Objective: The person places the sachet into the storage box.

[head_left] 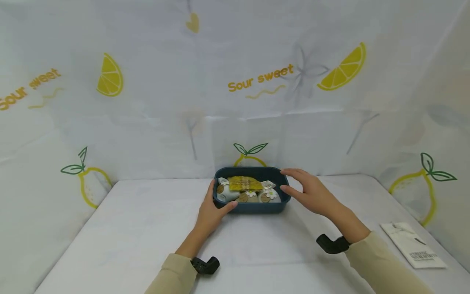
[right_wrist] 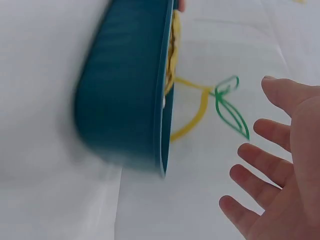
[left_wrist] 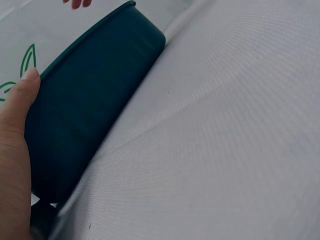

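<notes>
A dark teal plastic bin (head_left: 257, 208) stands on the white-covered table. Inside lie a yellow patterned bundle (head_left: 244, 183) with shiny clear ends, and under it several pale rounded items (head_left: 269, 196) with brown discs, some with white flowers. My left hand (head_left: 211, 213) grips the bin's left end, thumb on the front rim and fingers along the side. In the left wrist view the thumb (left_wrist: 27, 92) lies against the bin wall (left_wrist: 90, 95). My right hand (head_left: 312, 192) hovers by the right end, fingers spread and holding nothing; the right wrist view shows its fingers (right_wrist: 267, 165) apart from the bin.
A flat white packet with dark print (head_left: 413, 245) lies at the table's right side. Behind the bin rises a white cloth backdrop (head_left: 165, 134) with lemon prints. Black devices sit on both wrists, the left one (head_left: 205, 266) close over the table.
</notes>
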Tool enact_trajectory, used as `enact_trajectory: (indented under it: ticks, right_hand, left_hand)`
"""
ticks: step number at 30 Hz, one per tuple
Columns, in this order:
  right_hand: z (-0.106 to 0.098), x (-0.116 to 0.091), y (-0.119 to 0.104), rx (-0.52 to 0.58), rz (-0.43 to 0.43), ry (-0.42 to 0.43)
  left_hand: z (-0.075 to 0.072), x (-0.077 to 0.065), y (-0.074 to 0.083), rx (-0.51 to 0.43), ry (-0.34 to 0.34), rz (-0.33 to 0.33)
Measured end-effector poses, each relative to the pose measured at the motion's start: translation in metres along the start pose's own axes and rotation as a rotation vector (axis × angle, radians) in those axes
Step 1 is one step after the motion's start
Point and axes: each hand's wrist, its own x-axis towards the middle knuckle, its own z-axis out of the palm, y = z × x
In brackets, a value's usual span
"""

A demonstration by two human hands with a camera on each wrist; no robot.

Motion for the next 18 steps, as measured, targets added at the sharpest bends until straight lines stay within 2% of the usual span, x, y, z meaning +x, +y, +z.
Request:
enact_trajectory:
  ticks: [5, 10, 13, 18]
  right_hand:
    - [-0.019, -0.036, 0.02, -0.077, -0.014, 0.124]
    - [-0.026, -0.071, 0.043, -0.165, 0.009, 0.189]
    - [-0.031, -0.091, 0.058, -0.178, 0.042, 0.216]
    - [-0.04, -0.127, 0.087, -0.139, 0.121, 0.257]
  left_hand:
    - [-0.001, 0.0, 0.001, 0.001, 0.009, -0.006]
    - [-0.002, 0.001, -0.001, 0.017, -0.002, -0.011]
    - [-0.001, 0.001, -0.002, 0.008, 0.003, -0.013]
    - [0.002, 0.0, -0.001, -0.004, 0.002, -0.008]
